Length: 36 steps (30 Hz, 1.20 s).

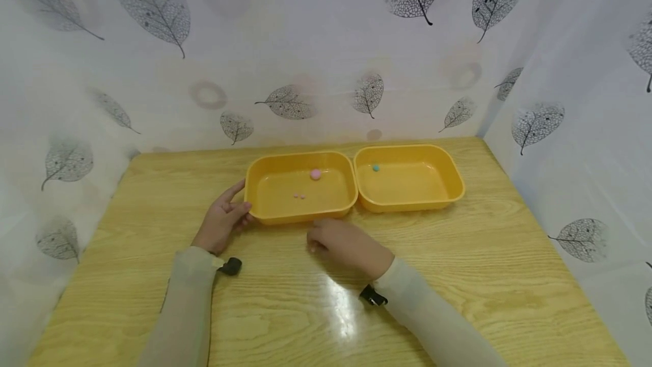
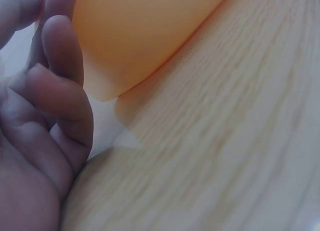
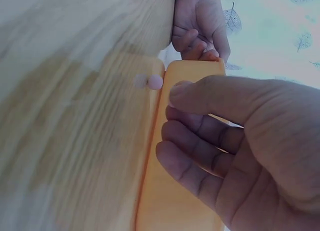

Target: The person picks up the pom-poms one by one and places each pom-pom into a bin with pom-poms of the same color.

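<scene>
Left hand (image 1: 221,221) grips the left end of the left tray (image 1: 277,204), thumb at its near corner and fingers along the outside of the end wall. Right hand (image 1: 350,244), well apart from it, hovers or rests just near of that tray's front wall, fingers loosely bent with no object visible in them; its fingertips are partly hidden, so something tiny there cannot be ruled out.

What matters most is the pale ball (image 3: 155,82), seen in the right wrist view low by the near wall of the left tray, just to the left of the right thumb and apart from it. Whether it touches the counter (image 1: 275,310) or the wall is unclear. The right hand is the nearer of the two, and the tray's long axis runs left to right, so the wall bounds the far side of any reach along it.

Inside the left tray lie a pink ball (image 1: 316,174) toward the far side and two tiny beads (image 1: 303,197) nearer. The right tray (image 1: 407,187) abuts its right end, a blue-green ball (image 1: 376,168) at its far left. Room for sideways or backward movement lies on the near side, where the counter stretches toward the person.
</scene>
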### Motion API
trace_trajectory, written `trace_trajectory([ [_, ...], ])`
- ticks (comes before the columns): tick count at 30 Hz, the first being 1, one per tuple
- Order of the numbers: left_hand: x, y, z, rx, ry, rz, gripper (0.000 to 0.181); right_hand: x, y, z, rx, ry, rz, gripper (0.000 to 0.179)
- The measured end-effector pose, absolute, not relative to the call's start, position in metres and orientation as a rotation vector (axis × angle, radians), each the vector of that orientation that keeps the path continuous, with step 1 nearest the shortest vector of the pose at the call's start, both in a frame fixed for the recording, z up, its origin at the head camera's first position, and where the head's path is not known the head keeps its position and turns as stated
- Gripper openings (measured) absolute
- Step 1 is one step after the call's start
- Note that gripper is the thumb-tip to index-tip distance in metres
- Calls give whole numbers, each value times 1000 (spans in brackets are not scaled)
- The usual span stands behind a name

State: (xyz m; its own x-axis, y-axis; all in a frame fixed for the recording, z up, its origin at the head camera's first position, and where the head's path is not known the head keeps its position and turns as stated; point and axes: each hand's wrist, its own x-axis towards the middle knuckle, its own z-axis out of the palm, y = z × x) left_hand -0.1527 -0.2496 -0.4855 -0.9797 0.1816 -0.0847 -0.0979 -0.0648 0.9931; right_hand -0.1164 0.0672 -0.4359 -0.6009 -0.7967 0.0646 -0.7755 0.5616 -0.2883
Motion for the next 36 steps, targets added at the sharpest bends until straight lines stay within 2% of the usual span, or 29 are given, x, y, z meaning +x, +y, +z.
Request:
trace_trajectory([
  [18, -154, -249, -485, 103, 1992, 2174, 66, -123, 78, -416, -1364, 2647, -665, 6],
  [29, -152, -249, -485, 110, 2032, 2140, 66, -129, 99, -401, -1294, 2889, -656, 5],
  [36, -152, -249, -484, 110, 2074, 2112, 65, -135, 112, -394, -1172, 3038, -708, 13],
])
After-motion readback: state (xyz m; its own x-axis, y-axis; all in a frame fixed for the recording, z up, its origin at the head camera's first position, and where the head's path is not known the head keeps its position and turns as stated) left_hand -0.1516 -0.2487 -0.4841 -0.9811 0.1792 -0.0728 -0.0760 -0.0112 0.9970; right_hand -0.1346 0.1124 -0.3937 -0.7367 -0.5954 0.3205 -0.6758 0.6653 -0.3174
